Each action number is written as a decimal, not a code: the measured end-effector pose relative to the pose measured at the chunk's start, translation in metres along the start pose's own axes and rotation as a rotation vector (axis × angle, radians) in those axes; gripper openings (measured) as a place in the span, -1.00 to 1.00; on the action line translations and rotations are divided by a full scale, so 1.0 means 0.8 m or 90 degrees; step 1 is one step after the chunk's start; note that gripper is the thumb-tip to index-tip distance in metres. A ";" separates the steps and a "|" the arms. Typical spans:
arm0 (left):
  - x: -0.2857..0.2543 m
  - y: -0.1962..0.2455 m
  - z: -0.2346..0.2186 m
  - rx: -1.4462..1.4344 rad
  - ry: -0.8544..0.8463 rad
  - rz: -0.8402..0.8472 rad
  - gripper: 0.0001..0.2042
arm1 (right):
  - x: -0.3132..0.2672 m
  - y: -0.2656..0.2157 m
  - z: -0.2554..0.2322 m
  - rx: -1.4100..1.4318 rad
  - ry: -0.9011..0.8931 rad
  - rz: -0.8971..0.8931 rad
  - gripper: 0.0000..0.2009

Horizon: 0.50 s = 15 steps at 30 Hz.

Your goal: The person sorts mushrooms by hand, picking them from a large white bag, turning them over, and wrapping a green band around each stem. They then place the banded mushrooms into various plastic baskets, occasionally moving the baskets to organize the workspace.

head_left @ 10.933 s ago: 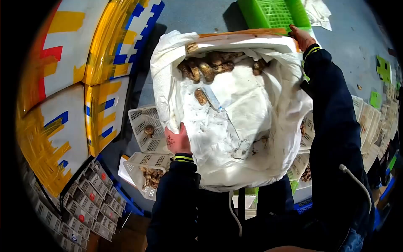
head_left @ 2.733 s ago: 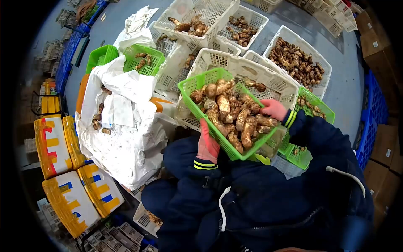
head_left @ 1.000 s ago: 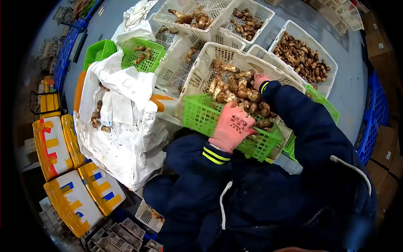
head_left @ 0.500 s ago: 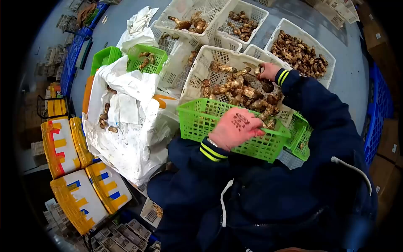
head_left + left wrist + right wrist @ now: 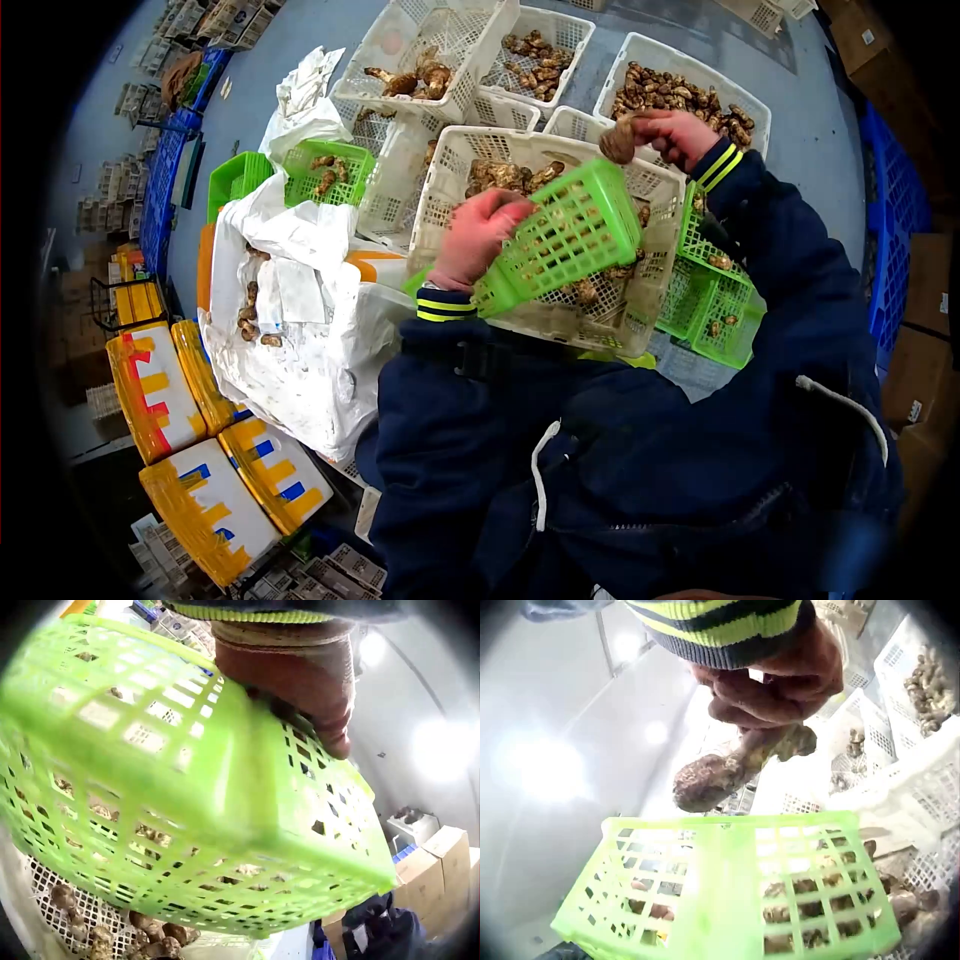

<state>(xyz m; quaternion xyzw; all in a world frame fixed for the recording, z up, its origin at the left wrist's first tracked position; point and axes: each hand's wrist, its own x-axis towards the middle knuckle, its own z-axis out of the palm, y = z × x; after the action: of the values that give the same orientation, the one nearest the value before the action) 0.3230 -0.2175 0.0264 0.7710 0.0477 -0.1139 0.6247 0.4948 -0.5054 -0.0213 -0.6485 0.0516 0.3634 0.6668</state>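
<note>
A green slotted basket [image 5: 575,240] is tipped up over a large white crate [image 5: 436,185]. My left hand [image 5: 478,240], gloved in pink, grips its rim; the left wrist view shows the fingers [image 5: 330,712] hooked over the edge of the basket [image 5: 247,802]. Brown mushrooms [image 5: 510,177] lie in the crate, partly hidden behind the basket. My right hand [image 5: 678,137] pinches one mushroom [image 5: 618,143] above the basket's raised end. In the right wrist view that mushroom [image 5: 709,780] hangs on a slant from the fingertips, over the basket [image 5: 731,892].
At left stands a box lined with white plastic [image 5: 290,370], holding a few mushrooms. White crates of mushrooms [image 5: 680,90] stand behind. Small green baskets [image 5: 715,310] are on the right. Taped foam boxes [image 5: 205,510] are stacked at lower left.
The green basket, earlier lying full of mushrooms, now stands tipped up with mushrooms in the crate below. My right hand has lifted a mushroom up; my left hand has moved left with the basket.
</note>
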 end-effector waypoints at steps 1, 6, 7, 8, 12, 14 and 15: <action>0.004 -0.006 -0.004 -0.080 0.018 -0.045 -0.75 | -0.001 -0.009 -0.007 0.066 -0.004 -0.012 -0.79; 0.000 -0.026 -0.010 -0.158 0.003 -0.015 -0.80 | 0.005 -0.002 -0.029 -0.006 -0.065 -0.093 -0.76; -0.002 -0.025 -0.008 -0.124 -0.035 -0.011 -0.80 | -0.004 0.003 -0.016 -0.026 -0.079 -0.046 -0.76; -0.009 -0.018 -0.007 -0.088 -0.071 -0.009 -0.81 | -0.005 0.007 -0.012 -0.081 -0.096 0.010 -0.74; -0.045 -0.002 -0.009 -0.152 0.040 0.023 -0.85 | 0.015 0.021 -0.022 -0.002 -0.098 0.039 -0.74; -0.044 -0.041 -0.043 -0.190 0.239 0.055 -0.84 | 0.039 0.019 -0.041 -0.017 -0.072 0.006 -0.74; -0.045 -0.035 -0.053 -0.297 0.269 0.077 -0.82 | 0.055 0.013 -0.056 0.003 -0.087 0.025 -0.74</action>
<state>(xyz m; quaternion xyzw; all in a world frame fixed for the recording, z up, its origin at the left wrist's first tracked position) 0.2872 -0.1678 0.0163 0.6151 0.1554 0.1002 0.7665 0.5392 -0.5288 -0.0604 -0.6196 0.0196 0.4197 0.6630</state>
